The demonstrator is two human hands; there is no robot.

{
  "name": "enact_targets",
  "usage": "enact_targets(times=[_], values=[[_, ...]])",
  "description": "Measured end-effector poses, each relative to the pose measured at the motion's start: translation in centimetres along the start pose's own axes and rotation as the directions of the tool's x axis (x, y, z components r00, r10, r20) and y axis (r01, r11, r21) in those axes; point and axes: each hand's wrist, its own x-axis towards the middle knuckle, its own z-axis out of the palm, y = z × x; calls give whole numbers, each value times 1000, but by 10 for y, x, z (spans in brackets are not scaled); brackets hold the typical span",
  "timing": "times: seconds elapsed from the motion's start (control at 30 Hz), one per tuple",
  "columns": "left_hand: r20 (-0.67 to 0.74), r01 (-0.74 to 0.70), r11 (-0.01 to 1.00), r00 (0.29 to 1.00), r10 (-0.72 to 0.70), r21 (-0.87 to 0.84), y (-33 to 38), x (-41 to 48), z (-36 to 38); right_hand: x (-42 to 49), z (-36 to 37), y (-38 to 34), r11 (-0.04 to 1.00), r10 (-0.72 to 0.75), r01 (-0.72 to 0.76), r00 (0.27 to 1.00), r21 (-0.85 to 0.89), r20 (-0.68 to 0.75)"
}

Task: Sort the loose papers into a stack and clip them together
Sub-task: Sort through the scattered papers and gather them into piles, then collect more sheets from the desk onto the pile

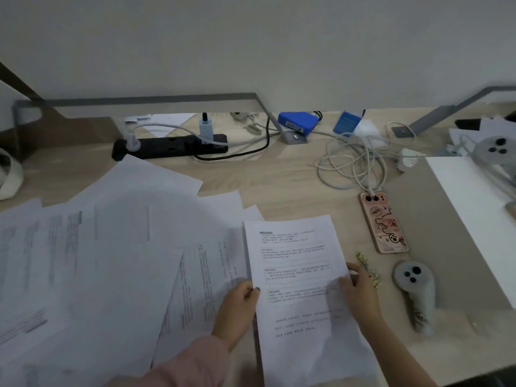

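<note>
A printed sheet [296,277] is pinched at its 2 side edges by the left hand [240,305] and right hand [360,286], fingers curled narrow; gold clips [368,268] lie just right of it.

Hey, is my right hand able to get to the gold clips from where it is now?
Probably yes. The gold clips lie on the desk right beside your right hand, with nothing between them. That hand is gripping the printed sheet, though, so it would have to let go first.

L hand [242,300] pinches the printed sheet [296,277] at its left edge, thumb on top. R hand [358,286] grips the right edge likewise. Pink sleeve [192,364] on L forearm; R forearm bare.
</note>
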Motion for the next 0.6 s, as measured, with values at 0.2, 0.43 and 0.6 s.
enact_targets(times=[0.2, 0.43, 0.6], values=[[22, -9, 995, 1000, 7, 103, 0, 1, -5, -2, 6, 2, 979, -43, 31, 998, -201, -55], [61, 47, 997, 997, -51, 55, -5, -11, -46, -12, 6, -24, 952, -163, 160, 987, -261, 9], [-121, 20, 992, 992, -35, -121, -16, -37, -96, -31, 53, -68, 956, -216, 257, 943, -143, 254]])
